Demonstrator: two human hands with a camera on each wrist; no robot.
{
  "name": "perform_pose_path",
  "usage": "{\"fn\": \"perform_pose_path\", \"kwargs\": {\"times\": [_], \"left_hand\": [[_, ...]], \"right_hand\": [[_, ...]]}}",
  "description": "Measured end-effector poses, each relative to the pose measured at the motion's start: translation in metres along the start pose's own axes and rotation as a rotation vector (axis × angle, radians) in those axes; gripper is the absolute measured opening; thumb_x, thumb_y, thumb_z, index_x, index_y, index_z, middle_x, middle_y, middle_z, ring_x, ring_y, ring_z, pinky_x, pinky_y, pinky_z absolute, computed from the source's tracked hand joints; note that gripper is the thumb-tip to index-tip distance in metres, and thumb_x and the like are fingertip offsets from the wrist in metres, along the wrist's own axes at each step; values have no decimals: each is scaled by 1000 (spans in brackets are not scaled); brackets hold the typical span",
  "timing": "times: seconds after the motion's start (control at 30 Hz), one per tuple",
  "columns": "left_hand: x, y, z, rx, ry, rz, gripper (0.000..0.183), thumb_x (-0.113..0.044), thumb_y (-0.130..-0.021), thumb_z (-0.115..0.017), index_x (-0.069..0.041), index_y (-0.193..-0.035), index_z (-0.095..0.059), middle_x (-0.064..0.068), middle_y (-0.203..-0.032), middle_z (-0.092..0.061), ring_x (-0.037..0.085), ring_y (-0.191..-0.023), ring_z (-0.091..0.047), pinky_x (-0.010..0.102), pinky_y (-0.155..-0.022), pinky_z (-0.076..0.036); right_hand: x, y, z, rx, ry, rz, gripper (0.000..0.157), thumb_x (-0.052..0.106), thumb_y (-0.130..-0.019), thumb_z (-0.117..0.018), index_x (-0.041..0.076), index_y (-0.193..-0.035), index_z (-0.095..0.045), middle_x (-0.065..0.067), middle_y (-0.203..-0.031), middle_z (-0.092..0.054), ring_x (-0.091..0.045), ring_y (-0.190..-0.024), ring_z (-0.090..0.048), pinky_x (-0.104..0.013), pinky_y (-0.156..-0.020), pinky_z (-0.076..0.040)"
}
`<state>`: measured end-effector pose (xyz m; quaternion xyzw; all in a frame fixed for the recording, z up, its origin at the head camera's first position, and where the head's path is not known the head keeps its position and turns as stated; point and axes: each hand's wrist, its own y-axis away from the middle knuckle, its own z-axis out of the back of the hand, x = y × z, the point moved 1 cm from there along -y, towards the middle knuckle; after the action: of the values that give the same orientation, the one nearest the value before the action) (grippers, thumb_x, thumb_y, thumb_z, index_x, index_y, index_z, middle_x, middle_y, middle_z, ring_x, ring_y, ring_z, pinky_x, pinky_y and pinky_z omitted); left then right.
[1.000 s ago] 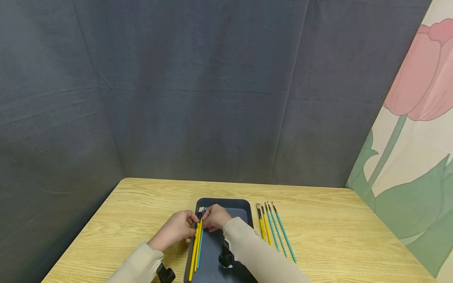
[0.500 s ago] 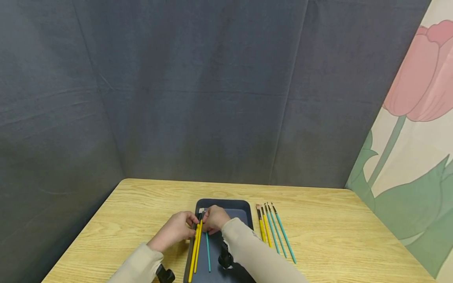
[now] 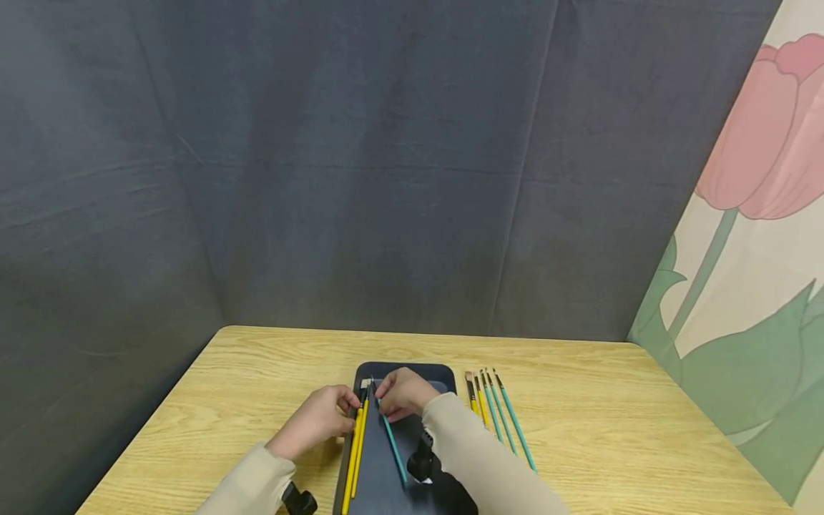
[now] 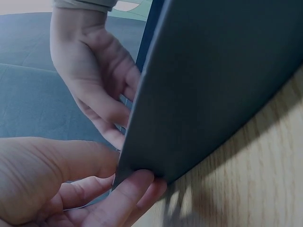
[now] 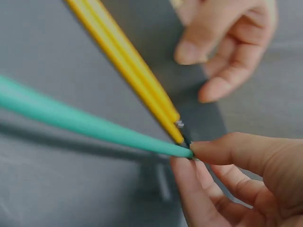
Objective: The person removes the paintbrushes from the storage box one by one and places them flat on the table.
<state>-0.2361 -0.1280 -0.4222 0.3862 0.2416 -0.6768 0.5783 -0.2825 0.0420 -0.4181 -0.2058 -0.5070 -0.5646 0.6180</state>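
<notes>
My right hand [image 3: 405, 393] pinches a teal-handled paintbrush [image 3: 395, 447] near its bristle end, thumb against fingertips. Its handle slants down over the floor of a dark tray [image 3: 412, 370]. In the right wrist view the teal handle [image 5: 85, 120] stands apart from two yellow-handled paintbrushes [image 5: 128, 61] except near its ferrule. Those yellow brushes lie side by side along the tray's left side. At that side my left hand [image 3: 322, 413] grips the tray's rim; in the left wrist view its fingers press the outer wall [image 4: 213, 71], with the thumb at the edge.
To the right of the tray, several more paintbrushes [image 3: 508, 411] with yellow and teal handles lie in a row on the wooden table [image 3: 599, 429]. A dark cloth [image 3: 360, 179] hangs behind the table, and a flower-patterned cloth [image 3: 740, 250] hangs at the right.
The teal paintbrush has come away from the yellow ones, its handle end swinging to the right. My right hand has shifted slightly right with it. The left hand stays in place.
</notes>
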Motion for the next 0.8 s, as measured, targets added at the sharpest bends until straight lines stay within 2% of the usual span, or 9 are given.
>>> {"fn": "perform_pose_path", "kwargs": {"times": [0.13, 0.37, 0.53, 0.63, 0.8], "left_hand": [[1, 1, 2, -7, 2, -15, 27, 5, -73, -67, 0, -99, -63, 8, -82, -58, 15, -60, -56, 28, -54, -49], [3, 0, 0, -12, 13, -34, 26, 6, -73, -68, 0, -98, -63, 8, -82, -58, 15, -59, -55, 28, -54, -50], [2, -1, -2, -2, 21, -40, 26, 6, -73, -67, 1, -98, -62, 8, -83, -57, 14, -59, -56, 28, -54, -51], [2, -2, -2, 1, 12, -26, 26, 5, -74, -67, 0, -99, -62, 7, -83, -57, 14, -58, -56, 27, -54, -50], [2, -4, -3, 3, 9, -30, 26, 6, -74, -67, 0, -99, -62, 7, -83, -57, 13, -58, -55, 27, -54, -50]], "right_hand": [[4, 3, 14, 43, -51, 15, 26, -10, -78, -65, -7, -104, -63, -7, -71, -57, -15, -59, -57, -35, -66, -59], [6, 12, 49, 123, -133, 103, 35, -8, -80, -61, -8, -116, -57, -13, -91, -64, -16, -72, -62, -37, -75, -59], [0, 19, 79, 157, -207, 165, 34, -7, -84, -58, -9, -117, -53, -8, -90, -62, -12, -74, -62, -31, -73, -58], [-6, 23, 98, 161, -241, 194, 33, -5, -85, -56, -9, -117, -51, -3, -88, -60, -11, -75, -61, -26, -70, -56], [-18, 31, 130, 138, -257, 203, 35, -2, -90, -55, -9, -123, -47, -3, -93, -59, -12, -82, -63, -26, -74, -56]]}}
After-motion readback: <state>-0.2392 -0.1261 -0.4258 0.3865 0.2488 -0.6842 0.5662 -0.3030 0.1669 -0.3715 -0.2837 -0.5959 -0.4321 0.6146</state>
